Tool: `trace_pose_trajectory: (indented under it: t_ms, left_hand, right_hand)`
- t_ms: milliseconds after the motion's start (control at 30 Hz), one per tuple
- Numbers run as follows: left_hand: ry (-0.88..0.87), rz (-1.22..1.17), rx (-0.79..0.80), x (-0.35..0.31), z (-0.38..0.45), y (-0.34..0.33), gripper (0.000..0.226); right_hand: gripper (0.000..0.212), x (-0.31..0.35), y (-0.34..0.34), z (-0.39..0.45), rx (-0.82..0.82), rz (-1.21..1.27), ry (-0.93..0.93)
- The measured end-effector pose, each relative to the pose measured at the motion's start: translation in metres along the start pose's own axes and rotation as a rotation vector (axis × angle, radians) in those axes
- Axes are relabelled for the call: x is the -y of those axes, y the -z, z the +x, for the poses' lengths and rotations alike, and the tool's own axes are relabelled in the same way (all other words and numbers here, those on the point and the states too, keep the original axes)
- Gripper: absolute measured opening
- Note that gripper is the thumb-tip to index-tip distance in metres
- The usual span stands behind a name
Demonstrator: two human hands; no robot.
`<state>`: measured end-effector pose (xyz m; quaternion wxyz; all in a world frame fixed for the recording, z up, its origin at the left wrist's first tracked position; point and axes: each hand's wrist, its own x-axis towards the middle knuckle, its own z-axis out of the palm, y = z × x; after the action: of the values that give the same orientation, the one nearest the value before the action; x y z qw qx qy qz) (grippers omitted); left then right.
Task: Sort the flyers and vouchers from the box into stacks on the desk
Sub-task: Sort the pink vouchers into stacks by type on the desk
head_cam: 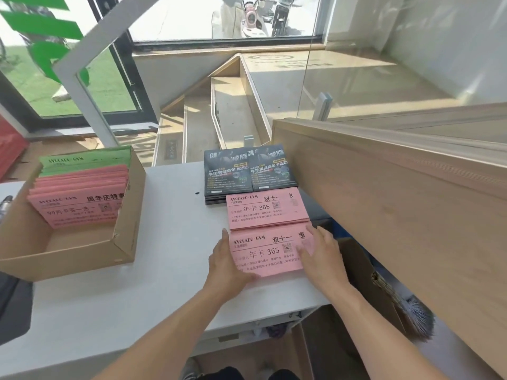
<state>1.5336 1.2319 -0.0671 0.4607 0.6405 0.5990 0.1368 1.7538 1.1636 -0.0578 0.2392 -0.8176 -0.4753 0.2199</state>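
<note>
Meanwhile, at a white desk point(153, 270), a person squares up the near stack of pink vouchers point(270, 252), its long axis running left to right between the hands. The left hand point(229, 263) lies flat against its left edge and near corner with straight fingers; the right hand point(319, 252) rests open on its right end. A second pink stack point(267, 211) touches it on the far side, with two dark flyer stacks point(249, 171) beyond. The cardboard box point(129, 223), still holding pink and green slips, sits well apart to the left, nearer the left hand.
</note>
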Motion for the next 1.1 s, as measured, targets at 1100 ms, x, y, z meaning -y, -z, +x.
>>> trace_pose_trajectory:
  t_ms: [1100]
  left_hand:
    - [-0.316,-0.339,-0.411,0.024,-0.044,0.093,0.065]
  right_hand:
    - [0.045,0.093,-0.053,-0.013,-0.006,-0.351,0.256]
